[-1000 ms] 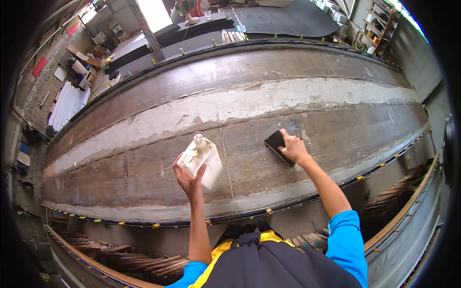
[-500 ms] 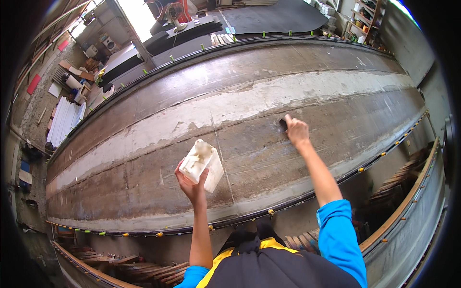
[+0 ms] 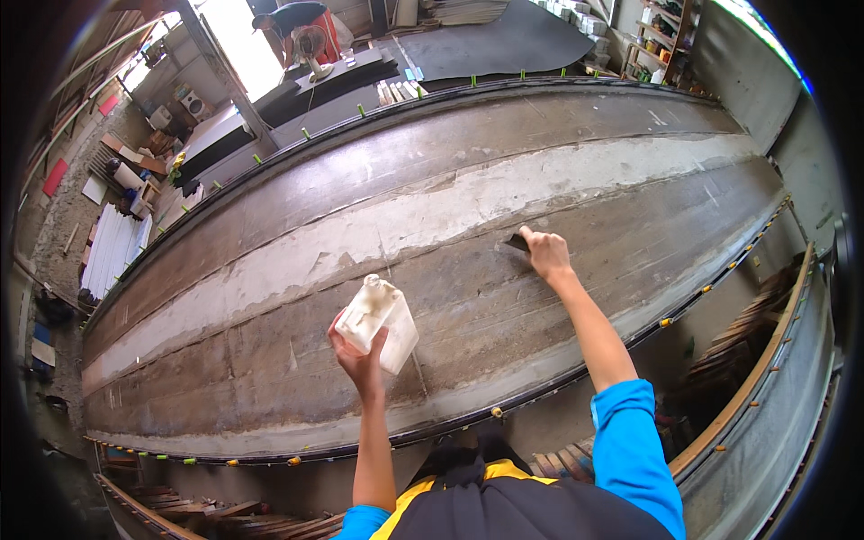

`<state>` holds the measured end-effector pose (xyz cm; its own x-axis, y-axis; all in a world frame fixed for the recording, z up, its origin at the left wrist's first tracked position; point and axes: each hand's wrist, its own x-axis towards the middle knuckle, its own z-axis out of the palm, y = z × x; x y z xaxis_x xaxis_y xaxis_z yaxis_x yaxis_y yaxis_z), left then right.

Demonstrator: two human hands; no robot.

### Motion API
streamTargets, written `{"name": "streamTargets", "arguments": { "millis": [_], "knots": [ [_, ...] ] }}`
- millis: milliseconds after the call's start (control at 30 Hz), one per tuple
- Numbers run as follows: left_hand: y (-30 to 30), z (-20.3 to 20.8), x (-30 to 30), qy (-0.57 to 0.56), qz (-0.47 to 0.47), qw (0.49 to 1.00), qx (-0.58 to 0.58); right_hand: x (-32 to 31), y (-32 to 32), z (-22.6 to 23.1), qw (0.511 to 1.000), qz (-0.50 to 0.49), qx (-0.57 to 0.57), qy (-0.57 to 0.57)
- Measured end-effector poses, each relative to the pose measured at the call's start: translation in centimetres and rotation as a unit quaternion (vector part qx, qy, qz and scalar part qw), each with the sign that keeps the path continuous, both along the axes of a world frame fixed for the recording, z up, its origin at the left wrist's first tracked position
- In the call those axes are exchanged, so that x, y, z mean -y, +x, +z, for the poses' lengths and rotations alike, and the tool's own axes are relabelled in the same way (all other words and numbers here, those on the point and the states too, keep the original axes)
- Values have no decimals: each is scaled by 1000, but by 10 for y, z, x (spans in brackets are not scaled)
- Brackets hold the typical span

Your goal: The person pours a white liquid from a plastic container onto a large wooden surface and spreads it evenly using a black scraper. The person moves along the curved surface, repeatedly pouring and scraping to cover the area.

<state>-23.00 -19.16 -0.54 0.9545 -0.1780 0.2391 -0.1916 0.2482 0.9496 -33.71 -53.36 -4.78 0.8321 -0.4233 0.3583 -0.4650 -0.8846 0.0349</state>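
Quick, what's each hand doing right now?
Left hand: closed, holding a white plastic jug.
Right hand: closed, holding a dark flat pad.

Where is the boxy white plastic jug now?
Head view, just left of centre: the jug is in the left hand, left of the flat black tool in the right hand.

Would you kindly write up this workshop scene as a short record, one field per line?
Work surface: long, brown, with a pale band along it
Left hand: grips a whitish plastic jug
Right hand: holds a dark flat tool; contact with the surface unclear
Edge fittings: green clips on the far side, mostly yellow clips nearer
Background: another person, bent forward near a fan
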Motion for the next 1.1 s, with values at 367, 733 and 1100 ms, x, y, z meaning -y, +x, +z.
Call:
{"name": "streamTargets", "arguments": {
  "millis": [367,733,1100],
  "knots": [
    [-2,-5,9,-11,25,999,-26,-81,-49,15,966,188,-95,149],
    [-4,-11,17,20,91,996,5,-73,71,-20,997,8,-64,-33],
    [-18,5,3,17,97,995,16,-40,60,3,996,57,-44,50]
  ]
}}
